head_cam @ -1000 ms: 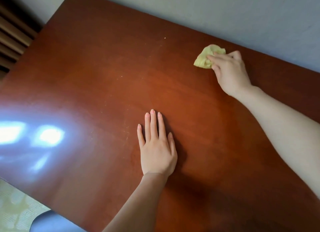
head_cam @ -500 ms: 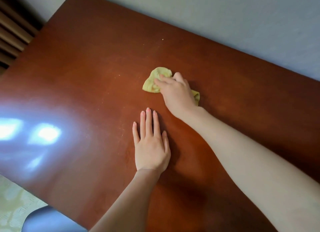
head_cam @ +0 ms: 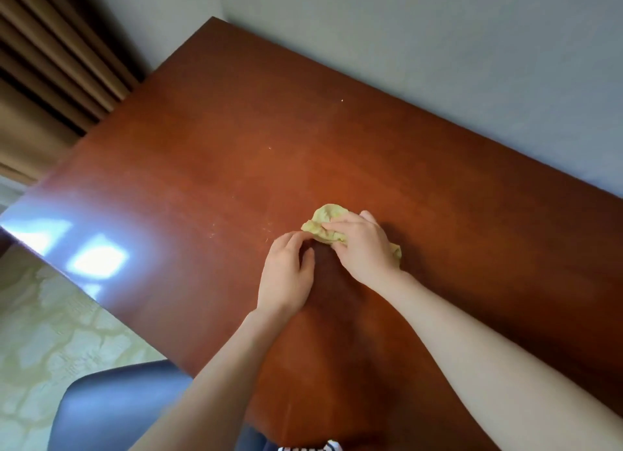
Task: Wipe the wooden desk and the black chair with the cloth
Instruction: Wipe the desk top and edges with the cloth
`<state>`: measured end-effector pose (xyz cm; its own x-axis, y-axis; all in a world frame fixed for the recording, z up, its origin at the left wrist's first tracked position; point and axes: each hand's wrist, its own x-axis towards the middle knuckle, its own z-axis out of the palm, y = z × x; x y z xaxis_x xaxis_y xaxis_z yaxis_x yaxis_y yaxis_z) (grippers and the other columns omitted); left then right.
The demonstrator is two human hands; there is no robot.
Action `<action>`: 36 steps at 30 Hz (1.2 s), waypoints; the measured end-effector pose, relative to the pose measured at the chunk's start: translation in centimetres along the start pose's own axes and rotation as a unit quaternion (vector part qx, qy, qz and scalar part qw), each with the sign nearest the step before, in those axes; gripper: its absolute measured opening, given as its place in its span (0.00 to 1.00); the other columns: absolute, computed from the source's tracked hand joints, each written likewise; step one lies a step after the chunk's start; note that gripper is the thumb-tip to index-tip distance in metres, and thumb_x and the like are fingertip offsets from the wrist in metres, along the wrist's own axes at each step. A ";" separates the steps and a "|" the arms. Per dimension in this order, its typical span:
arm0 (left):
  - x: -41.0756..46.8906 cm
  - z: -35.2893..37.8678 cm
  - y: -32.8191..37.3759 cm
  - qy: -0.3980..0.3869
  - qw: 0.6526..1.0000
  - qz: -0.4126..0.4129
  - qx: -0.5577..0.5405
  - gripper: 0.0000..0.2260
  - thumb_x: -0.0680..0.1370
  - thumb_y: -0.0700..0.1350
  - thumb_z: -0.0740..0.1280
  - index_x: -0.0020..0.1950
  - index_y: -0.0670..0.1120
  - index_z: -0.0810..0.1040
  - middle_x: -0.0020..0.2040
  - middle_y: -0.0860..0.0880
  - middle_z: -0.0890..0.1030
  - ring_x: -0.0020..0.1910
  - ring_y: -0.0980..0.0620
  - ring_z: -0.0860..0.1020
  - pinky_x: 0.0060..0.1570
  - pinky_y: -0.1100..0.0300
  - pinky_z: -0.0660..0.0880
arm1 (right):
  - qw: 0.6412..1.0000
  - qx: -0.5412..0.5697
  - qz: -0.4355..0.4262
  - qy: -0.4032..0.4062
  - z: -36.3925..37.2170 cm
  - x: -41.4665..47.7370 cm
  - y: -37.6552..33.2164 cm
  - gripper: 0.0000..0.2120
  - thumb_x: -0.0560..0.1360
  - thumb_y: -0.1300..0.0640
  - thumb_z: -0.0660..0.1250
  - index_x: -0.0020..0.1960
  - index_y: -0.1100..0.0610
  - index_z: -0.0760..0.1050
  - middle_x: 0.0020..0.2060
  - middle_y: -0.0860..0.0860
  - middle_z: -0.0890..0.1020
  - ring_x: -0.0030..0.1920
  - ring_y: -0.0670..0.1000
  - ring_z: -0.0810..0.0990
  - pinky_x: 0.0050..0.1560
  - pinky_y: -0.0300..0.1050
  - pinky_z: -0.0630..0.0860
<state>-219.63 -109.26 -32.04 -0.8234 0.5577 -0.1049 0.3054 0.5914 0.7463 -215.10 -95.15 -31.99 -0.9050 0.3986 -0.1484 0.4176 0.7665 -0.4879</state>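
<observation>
Nearest, at the bottom edge: a scrap of striped fabric [head_cam: 324, 446] (too little of it shows to tell what it is). Lower left: the black chair [head_cam: 111, 406], its rounded top just beside the near edge of the desk [head_cam: 236, 147], over a pale patterned floor [head_cam: 50, 332].

Reaching up from the bottom, both bare forearms, crossing over the red-brown wood. Left hand [head_cam: 286, 272] knuckles up, fingers curled under, tips down on the desk just beside the near-left edge of the cloth [head_cam: 325, 219]; cannot tell whether pinching that edge or clenched on nothing. Right hand [head_cam: 360, 245] just beyond it, gripping the yellow-green cloth bunched under palm and fingers and pressing it onto the wood. Cloth sticking out past the fingertips on the far side, with a smaller bit showing beside the wrist on the right. Cloth sits a little right of the middle of the desk.

Left of the hands: pale scratches and specks on the wood, then a bright patch of glare [head_cam: 97, 258] near the left corner.

Farther back: a grey wall [head_cam: 438, 46] along the desk's far edge, and brown pleated curtains [head_cam: 43, 79] at upper left.
</observation>
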 end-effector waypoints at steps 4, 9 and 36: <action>-3.6 -1.0 0.5 0.017 0.981 -0.136 -0.136 0.10 0.78 0.40 0.65 0.58 0.49 0.73 0.52 0.53 0.79 0.48 0.62 0.77 0.46 0.75 0.70 | 0.995 0.093 0.040 -0.016 1.1 -3.8 -1.2 0.17 0.70 0.65 0.70 0.53 0.47 0.82 0.48 0.44 0.77 0.49 0.47 0.68 0.48 0.32 0.62; -7.2 -2.1 -0.2 -0.016 0.961 -0.217 -0.172 0.12 0.76 0.44 0.68 0.59 0.45 0.76 0.50 0.45 0.80 0.48 0.49 0.79 0.51 0.57 0.77 | 0.981 0.192 0.041 -0.007 1.6 -7.8 -4.3 0.13 0.65 0.64 0.76 0.43 0.48 0.82 0.41 0.43 0.77 0.48 0.47 0.72 0.44 0.35 0.65; -11.0 -10.9 3.1 -0.042 0.999 0.024 -0.020 0.11 0.78 0.51 0.64 0.42 0.45 0.78 0.55 0.51 0.75 0.52 0.53 0.73 0.51 0.61 0.69 | 0.952 0.306 0.025 0.005 -9.0 -14.3 -7.8 0.10 0.79 0.55 0.59 0.41 0.54 0.72 0.36 0.49 0.76 0.37 0.44 0.72 0.40 0.40 0.69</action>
<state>-214.86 -119.92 -21.40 -0.7652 0.6320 -0.1226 0.3225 0.5411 0.7766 -204.71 -102.27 -18.27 -0.8828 0.4347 -0.1778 0.3324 0.3108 -0.8905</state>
